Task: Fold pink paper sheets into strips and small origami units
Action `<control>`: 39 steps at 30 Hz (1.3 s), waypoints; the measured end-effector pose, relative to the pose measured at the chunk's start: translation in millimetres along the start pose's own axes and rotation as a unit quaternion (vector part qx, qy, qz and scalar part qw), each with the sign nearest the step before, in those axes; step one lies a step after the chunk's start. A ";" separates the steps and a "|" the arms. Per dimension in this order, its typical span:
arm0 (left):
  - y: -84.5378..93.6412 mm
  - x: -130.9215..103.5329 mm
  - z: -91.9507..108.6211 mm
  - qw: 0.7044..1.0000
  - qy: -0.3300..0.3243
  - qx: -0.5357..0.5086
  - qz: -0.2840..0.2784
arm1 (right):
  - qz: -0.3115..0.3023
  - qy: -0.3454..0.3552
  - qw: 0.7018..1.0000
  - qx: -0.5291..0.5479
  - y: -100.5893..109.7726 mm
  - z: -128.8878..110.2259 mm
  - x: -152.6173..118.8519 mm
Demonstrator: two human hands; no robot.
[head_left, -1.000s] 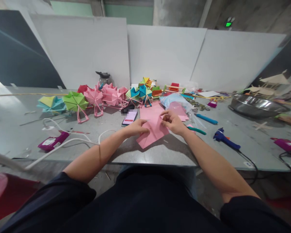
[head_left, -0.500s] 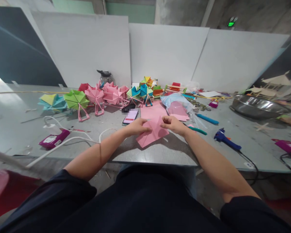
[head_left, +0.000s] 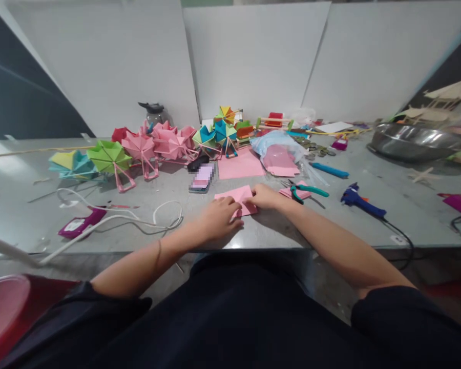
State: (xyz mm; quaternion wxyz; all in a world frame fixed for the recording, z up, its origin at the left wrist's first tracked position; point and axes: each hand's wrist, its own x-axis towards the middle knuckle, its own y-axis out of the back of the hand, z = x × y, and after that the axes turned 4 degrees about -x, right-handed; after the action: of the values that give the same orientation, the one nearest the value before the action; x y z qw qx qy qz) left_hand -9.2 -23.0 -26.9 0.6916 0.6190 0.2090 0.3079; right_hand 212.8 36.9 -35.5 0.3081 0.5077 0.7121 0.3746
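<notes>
The left hand (head_left: pixel 219 218) covers the lower left of the folded pink paper (head_left: pixel 236 193), fingers parted over it; the right hand (head_left: pixel 267 196) hides its right edge, and whether those curled fingers pinch it I cannot tell. The paper lies toward the front of the desk (head_left: pixel 280 236), long axis seemingly left to right, right end angled slightly away.

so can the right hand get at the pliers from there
Probably yes: the pliers lie just past the right wrist, with nothing on top of them. The right hand would likely just need to leave the folded paper.
</notes>
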 end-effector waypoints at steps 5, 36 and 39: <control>-16.9 -29.9 16.7 0.999 0.031 -0.019 0.023 | 0.028 0.002 0.999 -0.024 -0.1 -5.2 -4.6; -25.9 -57.7 23.4 0.998 0.031 -0.047 0.025 | -0.174 0.178 0.957 0.148 21.3 -2.0 -30.3; -26.7 -58.1 23.7 0.997 0.031 -0.062 0.034 | -0.167 0.214 0.956 0.114 20.7 -3.0 -32.4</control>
State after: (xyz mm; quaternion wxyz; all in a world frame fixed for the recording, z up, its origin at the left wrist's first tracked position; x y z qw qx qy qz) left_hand -30.9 -81.2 -55.0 0.7105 0.5721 0.1899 0.3631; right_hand 230.0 9.5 -14.5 0.1462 0.3212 0.8741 0.3338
